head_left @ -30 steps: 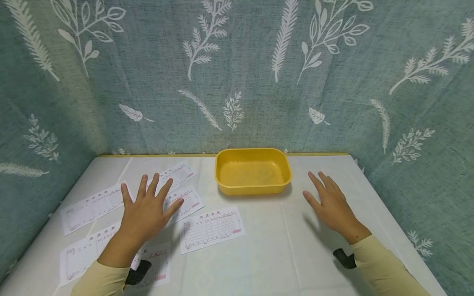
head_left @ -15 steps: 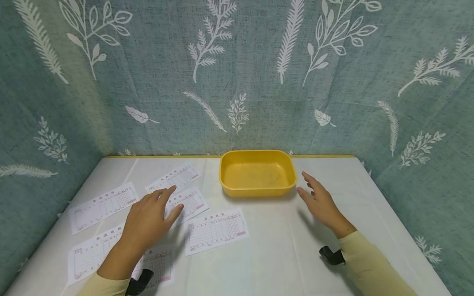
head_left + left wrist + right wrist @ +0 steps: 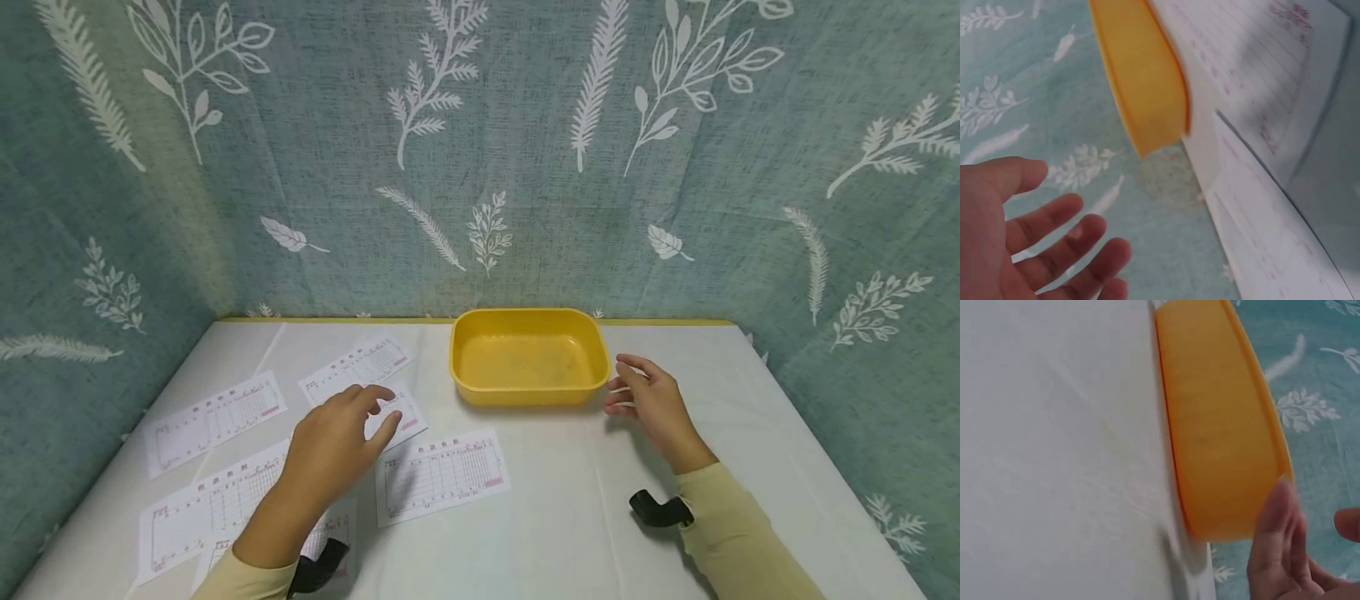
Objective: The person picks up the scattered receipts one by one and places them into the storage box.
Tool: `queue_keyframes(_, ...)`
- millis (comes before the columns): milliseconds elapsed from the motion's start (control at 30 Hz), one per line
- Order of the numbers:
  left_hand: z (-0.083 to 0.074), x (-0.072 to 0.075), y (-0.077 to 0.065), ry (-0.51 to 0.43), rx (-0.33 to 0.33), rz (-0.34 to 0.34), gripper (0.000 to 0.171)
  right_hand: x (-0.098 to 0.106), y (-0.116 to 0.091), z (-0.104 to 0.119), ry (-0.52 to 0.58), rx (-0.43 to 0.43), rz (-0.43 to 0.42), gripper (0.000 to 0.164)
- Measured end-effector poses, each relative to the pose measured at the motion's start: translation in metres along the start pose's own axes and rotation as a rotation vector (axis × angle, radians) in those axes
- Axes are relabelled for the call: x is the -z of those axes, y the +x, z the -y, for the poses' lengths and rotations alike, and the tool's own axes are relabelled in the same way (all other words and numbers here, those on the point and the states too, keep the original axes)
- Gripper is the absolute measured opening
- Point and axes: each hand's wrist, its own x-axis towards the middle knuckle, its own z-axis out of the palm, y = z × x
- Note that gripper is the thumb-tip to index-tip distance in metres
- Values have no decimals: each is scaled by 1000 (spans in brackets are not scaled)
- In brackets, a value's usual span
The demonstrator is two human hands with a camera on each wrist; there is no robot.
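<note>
A yellow plastic tub (image 3: 529,397) stands at the back middle of the white table, nothing inside it. My right hand (image 3: 658,417) is at the tub's right end, fingers loosely bent, fingertips right by the wall; in the right wrist view they overlap the tub's near corner (image 3: 1222,437). My left hand (image 3: 333,454) hovers over printed paper forms, its fingers relaxed and bent, holding nothing. Under its fingertips lies one form (image 3: 405,417), partly covered. To its right is another form (image 3: 444,477), with the hand's shadow on it. The left wrist view shows loosely spread fingers (image 3: 1060,215).
More forms lie on the left half of the table: one at the back (image 3: 358,368), one at far left (image 3: 215,421), and overlapping ones (image 3: 176,529) near the front, partly behind my left forearm. Leaf-patterned green cloth (image 3: 330,167) walls the back and both sides.
My left hand has drawn in its spread fingers and shifted right over the forms. The right hand has moved left to the tub's end, its fingers bending. The view has shifted slightly.
</note>
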Motion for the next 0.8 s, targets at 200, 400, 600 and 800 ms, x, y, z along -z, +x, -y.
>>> queue_keyframes(200, -3, -6, 7, -4, -5, 41, 23, -2, 4, -4, 96, -40, 40, 54)
queue_keyframes(400, 4, -6, 11, -8, 6, 96, 24, -7, 5, -6, 124, -37, 22, 52)
queue_keyframes(600, 13, -10, 14, 6, 29, 171, 26, -10, 8, -12, 118, -27, 8, 52)
queue_keyframes(800, 17, -22, 12, -1, 35, 300, 30, -10, 9, -17, 142, -29, 11, 54)
